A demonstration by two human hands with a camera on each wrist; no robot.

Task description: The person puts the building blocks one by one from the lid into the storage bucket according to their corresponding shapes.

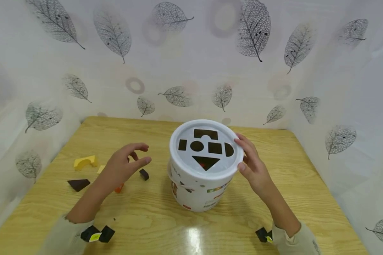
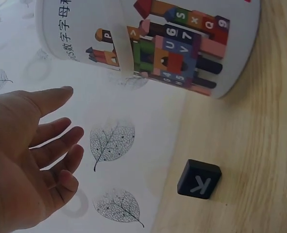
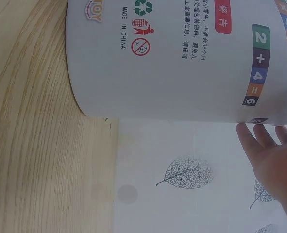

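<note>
Your white bucket (image 1: 196, 194) stands upright mid-table, a bit right of centre, lid (image 1: 205, 152) on, cutouts facing up; something red shows through the triangular hole. Your right hand (image 1: 254, 171) is at its right side, fingers fairly straight, fingertips touching at the lid rim. Your left hand (image 1: 121, 164) is up off the table (image 1: 166, 233), left of the bucket and apart from it, fingers loosely bent, thumb spread, holding nothing. Black block (image 1: 144, 174) marked K lies between that hand and the bucket. Further left: yellow arch (image 1: 85, 162), with a dark triangular block (image 1: 78, 184) on its near side. Orange block (image 1: 119, 188) and a second yellow piece (image 1: 100, 169) sit partly behind your left arm; can't tell their shapes. Leaf-print sheet (image 1: 191, 71) hangs at the far side.
</note>
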